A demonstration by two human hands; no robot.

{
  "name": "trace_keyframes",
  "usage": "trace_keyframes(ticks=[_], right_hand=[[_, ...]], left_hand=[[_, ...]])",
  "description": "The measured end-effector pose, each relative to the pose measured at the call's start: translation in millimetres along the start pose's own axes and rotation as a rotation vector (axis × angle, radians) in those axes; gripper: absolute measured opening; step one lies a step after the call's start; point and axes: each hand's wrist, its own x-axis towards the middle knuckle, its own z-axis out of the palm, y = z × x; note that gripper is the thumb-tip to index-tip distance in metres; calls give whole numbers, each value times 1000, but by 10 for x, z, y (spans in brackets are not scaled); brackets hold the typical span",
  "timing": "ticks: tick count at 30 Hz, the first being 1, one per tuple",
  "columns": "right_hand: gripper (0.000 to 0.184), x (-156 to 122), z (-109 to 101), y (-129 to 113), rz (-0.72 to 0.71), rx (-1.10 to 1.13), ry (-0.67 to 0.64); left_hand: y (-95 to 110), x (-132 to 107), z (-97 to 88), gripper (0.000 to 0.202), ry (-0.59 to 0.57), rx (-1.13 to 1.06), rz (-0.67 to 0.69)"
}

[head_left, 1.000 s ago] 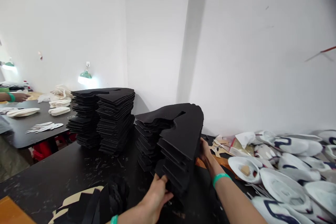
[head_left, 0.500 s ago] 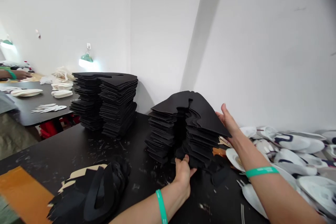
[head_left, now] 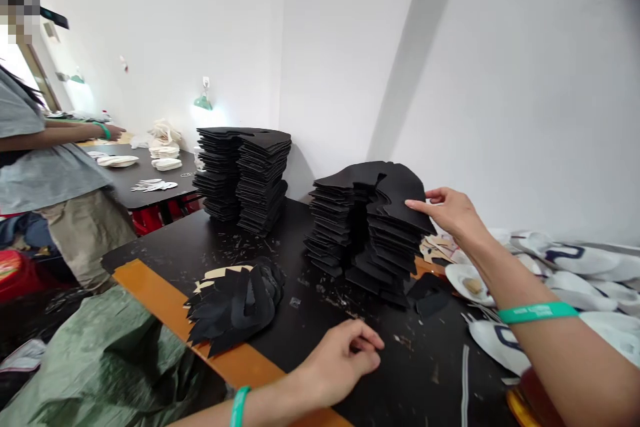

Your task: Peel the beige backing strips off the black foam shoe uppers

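This is a white-walled workroom, with a small green wall lamp lit above a second dark table. There a co-worker in a grey T-shirt reaches one hand out over pale shoe pieces.

In the head view, the near black worktable is flecked with pale scraps and carries two sets of stacked black cut pieces. The farther stack stands by the wall, and the nearer stack stands closer to the person. The right hand is spread wide, its fingertips at the stack's upper right edge. The left hand rests curled and narrow on the tabletop, holding nothing visible (a green wristband shows on this arm, and another on the right). It lies in front of the stack, beside a loose heap of black pieces on an orange strip. Small black offcuts lie at the stack's foot, and white shoe uppers are piled to the right.
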Motion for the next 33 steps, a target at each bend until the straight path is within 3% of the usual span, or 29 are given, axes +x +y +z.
trace_keyframes(ticks=[3, 7, 10, 13, 17, 21, 23, 27, 30, 33], right_hand=[[41, -96, -3, -146, -51, -1, 73], [36, -488, -164, -391, 83, 493, -13], [47, -974, -390, -470, 87, 710, -153], [72, -1545, -594, -396, 153, 812, -220], [85, -2303, -705, -87, 362, 821, -303], [89, -2925, -629, 443, 503, 833, -552], [88, -3134, -564, 737, 559, 721, -680], [85, -3298, -484, 1128, 547, 517, -783], [80, -3256, -471, 1172, 457, 422, -778], [67, -3153, -456, 1105, 306, 175, -770]], left_hand=[[45, -344, -459, 19, 105, 419, 241], [56, -617, -1251, 25, 242, 926, 329], [6, -709, -1736, 38, 191, 1163, 305], [-41, -679, -2022, 47, 59, 1331, 318], [-11, -536, -2165, 43, -56, 1443, 324], [93, -444, -2177, 37, -87, 1465, 284], [148, -425, -2154, 39, -92, 1473, 267], [267, -393, -2069, 47, -116, 1522, 221], [357, -350, -2006, 47, -152, 1548, 187], [404, -296, -1982, 42, -177, 1525, 171]])
